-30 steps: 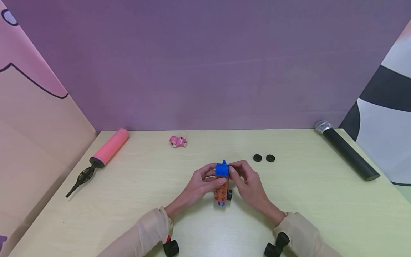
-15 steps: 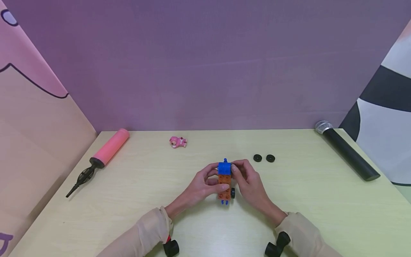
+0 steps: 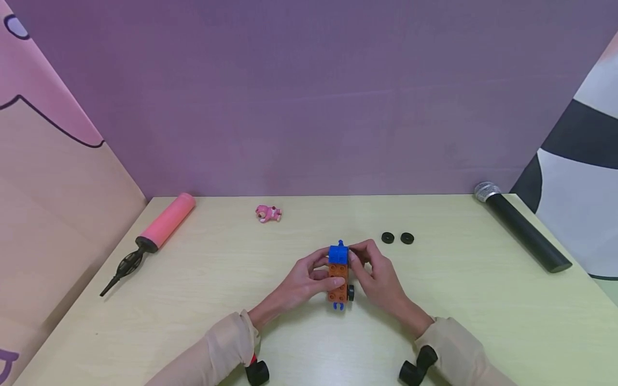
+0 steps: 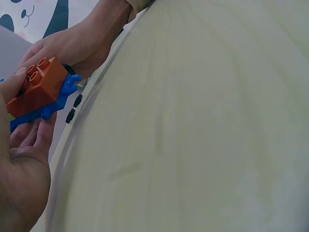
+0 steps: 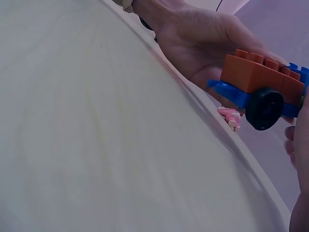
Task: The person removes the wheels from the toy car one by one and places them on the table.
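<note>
In the head view, a toy block car (image 3: 338, 284) is held above the table. It has orange studded bricks on a blue base, with a blue block at its far end. My left hand (image 3: 304, 281) grips its left side, thumb across the orange studs. At the far right corner, thumb and index finger of my right hand (image 3: 379, 276) pinch; they hide what lies between them. One black wheel (image 5: 264, 108) is on the near right side of the car. The left wrist view shows a bare blue peg (image 4: 46, 113) on the opposite side.
Two loose black wheels (image 3: 397, 238) lie beyond my right hand. Farther back is a small pink bear figure (image 3: 268, 213). A pink hand pump (image 3: 164, 225) lies at the left, and a black microphone (image 3: 526, 230) at the right. A purple wall (image 3: 309, 107) stands behind the table.
The car has shifted slightly to the right and straightened between my hands. My left thumb has moved a little along with it. Both hands keep their hold.
</note>
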`<state>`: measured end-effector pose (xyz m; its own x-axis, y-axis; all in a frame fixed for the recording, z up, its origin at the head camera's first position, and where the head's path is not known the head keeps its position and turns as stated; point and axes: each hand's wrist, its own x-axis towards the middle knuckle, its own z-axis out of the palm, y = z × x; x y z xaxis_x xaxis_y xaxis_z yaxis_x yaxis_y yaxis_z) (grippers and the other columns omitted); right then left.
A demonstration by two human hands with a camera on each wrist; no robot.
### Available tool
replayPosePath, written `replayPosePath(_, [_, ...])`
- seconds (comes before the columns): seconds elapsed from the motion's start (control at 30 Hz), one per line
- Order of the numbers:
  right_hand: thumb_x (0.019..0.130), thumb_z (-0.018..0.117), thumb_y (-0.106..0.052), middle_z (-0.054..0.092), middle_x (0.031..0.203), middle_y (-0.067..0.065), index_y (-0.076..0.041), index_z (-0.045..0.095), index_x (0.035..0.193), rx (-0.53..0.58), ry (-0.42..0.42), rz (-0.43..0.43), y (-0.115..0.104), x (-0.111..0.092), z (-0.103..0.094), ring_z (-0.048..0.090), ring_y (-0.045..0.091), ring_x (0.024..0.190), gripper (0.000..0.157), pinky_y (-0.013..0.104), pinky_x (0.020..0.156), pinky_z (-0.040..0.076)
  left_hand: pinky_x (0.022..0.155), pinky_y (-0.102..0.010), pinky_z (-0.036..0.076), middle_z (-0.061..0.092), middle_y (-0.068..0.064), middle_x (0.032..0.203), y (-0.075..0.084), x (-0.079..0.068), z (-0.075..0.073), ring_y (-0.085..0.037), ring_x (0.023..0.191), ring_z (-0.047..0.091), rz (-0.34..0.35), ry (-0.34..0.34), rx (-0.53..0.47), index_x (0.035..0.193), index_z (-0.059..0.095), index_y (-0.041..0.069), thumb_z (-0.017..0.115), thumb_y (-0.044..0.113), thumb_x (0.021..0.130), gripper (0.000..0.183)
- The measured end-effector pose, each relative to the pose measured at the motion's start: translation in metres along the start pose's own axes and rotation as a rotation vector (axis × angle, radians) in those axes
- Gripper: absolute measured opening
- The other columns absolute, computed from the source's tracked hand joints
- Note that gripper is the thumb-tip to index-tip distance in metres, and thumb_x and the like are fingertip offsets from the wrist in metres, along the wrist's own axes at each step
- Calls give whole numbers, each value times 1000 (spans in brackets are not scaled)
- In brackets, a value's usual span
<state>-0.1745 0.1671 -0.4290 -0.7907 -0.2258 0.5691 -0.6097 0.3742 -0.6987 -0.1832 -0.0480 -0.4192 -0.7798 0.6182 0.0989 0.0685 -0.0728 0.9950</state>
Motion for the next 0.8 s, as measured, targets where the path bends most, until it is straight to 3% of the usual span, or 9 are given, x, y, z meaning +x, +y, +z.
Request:
replayPosePath(0.23, [96, 60, 11, 68, 96, 1, 0, 56, 116, -52, 9, -75, 1, 0, -2, 58, 12, 80, 23, 27, 69, 51, 98, -40, 55, 60, -16, 134, -1, 1, 0, -28, 113, 69, 7, -27, -3, 157, 38, 2, 68, 21, 102, 66])
replayPosePath(0.47, [96, 60, 11, 68, 96, 0, 0, 55, 117, -61, 0, -88, 0, -1, -3, 59, 13, 81, 24, 27, 70, 51, 98, -40, 55, 60, -17, 134, 0, 1, 0, -29, 114, 68, -2, -33, -6, 157, 37, 2, 67, 15, 102, 64])
replayPosePath(0.63, [96, 58, 12, 70, 105, 8, 2, 53, 119, -54, -5, -75, 0, -2, -3, 62, 15, 87, 26, 26, 81, 53, 99, -41, 54, 60, -17, 136, 1, 0, 1, -30, 117, 67, -9, -32, -7, 158, 36, 2, 67, 15, 102, 65])
replayPosePath(0.8, [102, 55, 7, 69, 115, 12, 2, 52, 124, 19, -14, -4, 1, -1, -3, 67, 18, 97, 23, 23, 92, 52, 99, -41, 54, 59, -17, 139, 1, 0, -1, -30, 117, 67, 6, -18, 7, 158, 37, 4, 68, 24, 102, 68])
